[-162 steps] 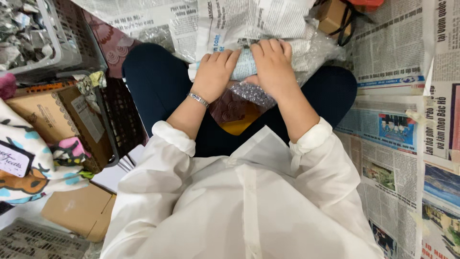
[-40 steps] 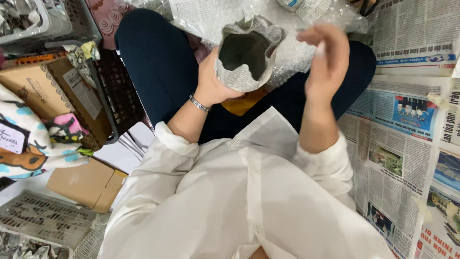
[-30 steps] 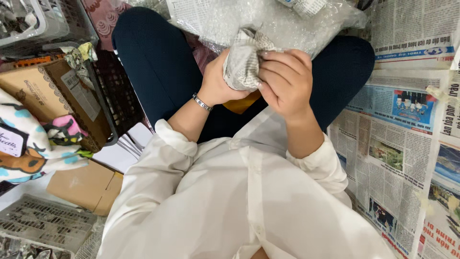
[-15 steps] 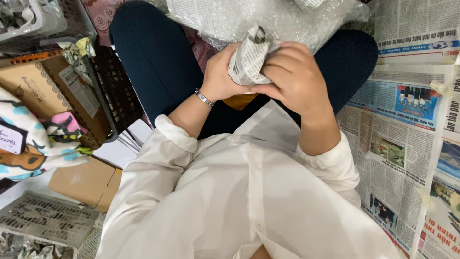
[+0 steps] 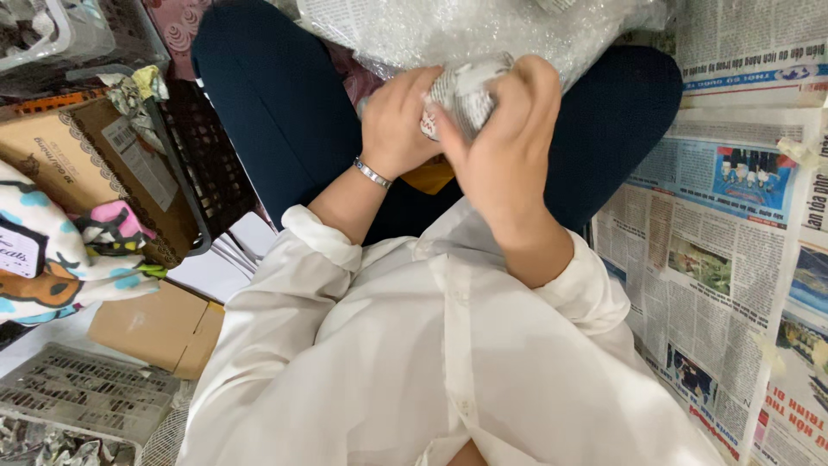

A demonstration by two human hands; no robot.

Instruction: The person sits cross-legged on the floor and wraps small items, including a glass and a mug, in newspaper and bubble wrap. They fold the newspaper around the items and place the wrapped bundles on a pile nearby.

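Both my hands clasp a small bundle wrapped in newspaper above my lap. My left hand, with a thin bracelet at the wrist, grips its left side. My right hand covers the right side and front, fingers curled over the paper. What is inside the wrap is hidden. A sheet of bubble wrap lies across my knees just beyond the bundle. Something yellow shows in my lap under my hands.
Newspaper sheets cover the floor at the right. At the left stand a dark plastic crate, a cardboard box, a patterned cloth, flat cardboard and a grey mesh tray.
The wrapped thing was open-mouthed in my left hand, my right hand raised apart. My right hand came down over it, and both hands now press the paper shut around it.
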